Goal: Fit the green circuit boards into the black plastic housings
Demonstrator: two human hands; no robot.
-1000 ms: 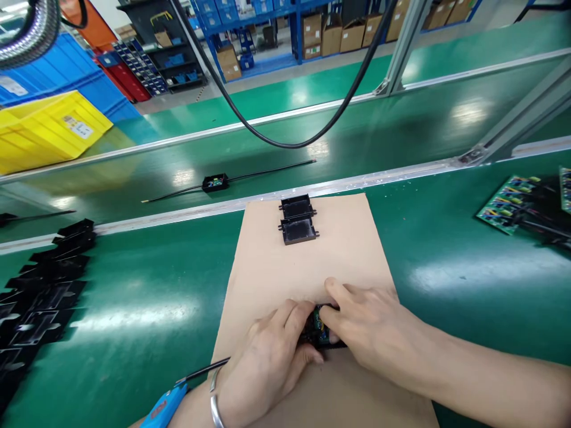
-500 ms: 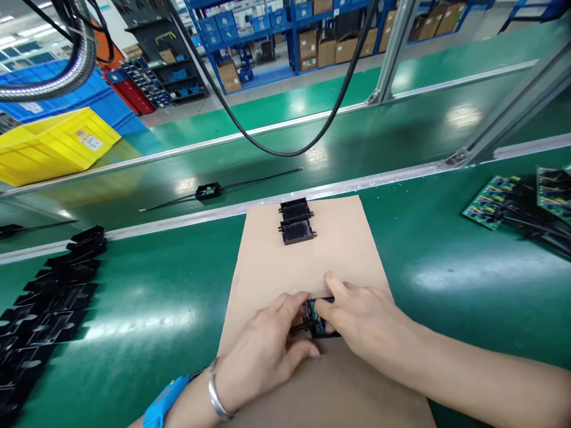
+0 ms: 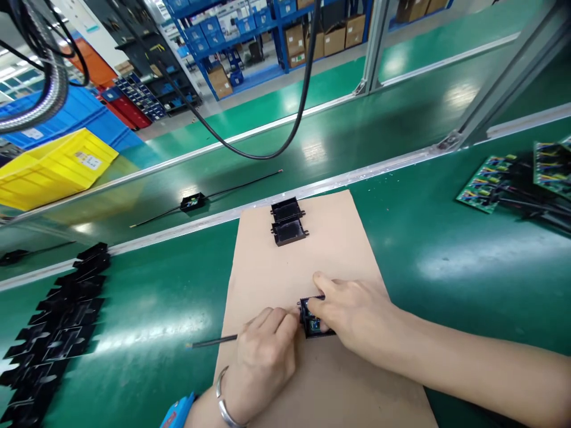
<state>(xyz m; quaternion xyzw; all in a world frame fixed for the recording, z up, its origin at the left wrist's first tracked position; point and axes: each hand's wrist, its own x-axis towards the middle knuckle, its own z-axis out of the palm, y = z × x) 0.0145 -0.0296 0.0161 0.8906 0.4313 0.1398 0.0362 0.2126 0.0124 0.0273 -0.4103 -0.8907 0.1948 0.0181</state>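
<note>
On a tan cardboard sheet (image 3: 267,267) lies a black housing (image 3: 304,321) with a green circuit board inside. My right hand (image 3: 357,315) grips the housing from the right, its fingers over the board. My left hand (image 3: 267,348) is closed around a black cable (image 3: 214,342) beside the housing's left end; the cable's free end sticks out to the left past the sheet's edge. Two open black housings (image 3: 289,230) sit touching each other near the sheet's far edge.
Rows of black plastic parts (image 3: 74,321) lie at the left. Circuit boards with wires (image 3: 486,184) are piled at the right. Beyond the metal rail (image 3: 178,230) lies a cabled housing (image 3: 193,202). A yellow bin (image 3: 57,166) stands back left, and a black cable (image 3: 263,157) hangs overhead.
My left hand has turned over, its fingers now curled around the cable, whose end has come into view at left. My right hand stays on the housing. The camera view has shifted.
</note>
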